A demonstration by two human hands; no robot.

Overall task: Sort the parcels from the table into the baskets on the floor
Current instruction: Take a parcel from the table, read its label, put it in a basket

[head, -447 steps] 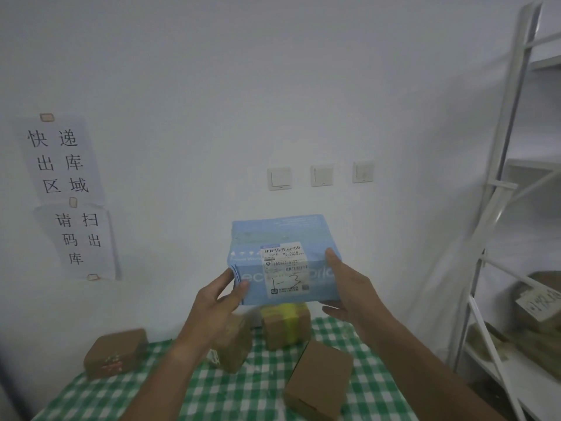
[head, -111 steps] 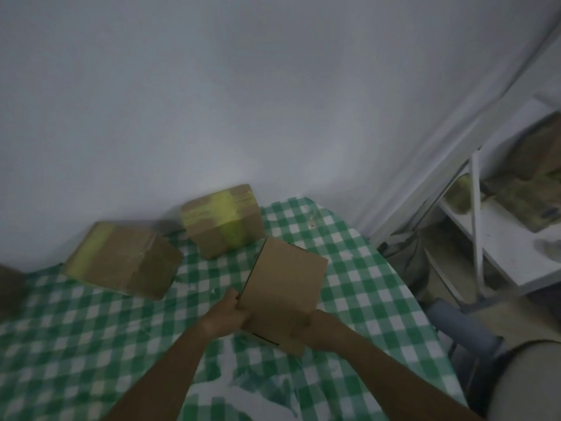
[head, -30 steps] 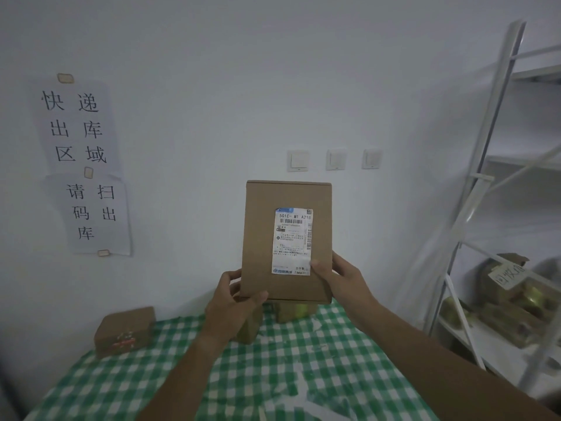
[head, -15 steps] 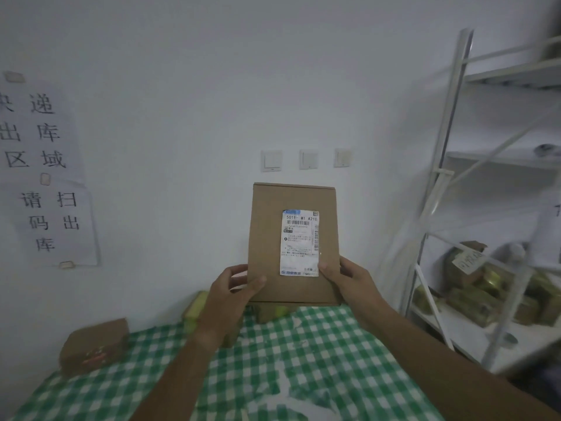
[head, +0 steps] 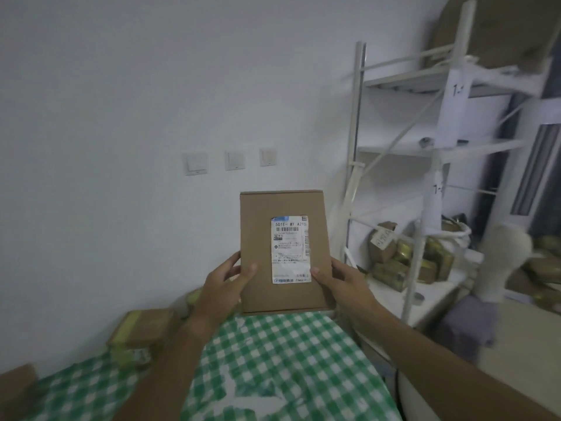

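- upright above the far edge of the worktop, a flat brown parcel faces the camera, its white label toward the viewer.
- left hand holds its lower left edge, thumb across the front.
- right hand holds the lower right edge likewise.
- taped parcels lie on the green checked cloth at left.
- a white shelf rack stands to the right, holding more boxes.

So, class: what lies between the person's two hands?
In the head view, the upright brown parcel sits between left hand and right hand, its white label facing the camera.
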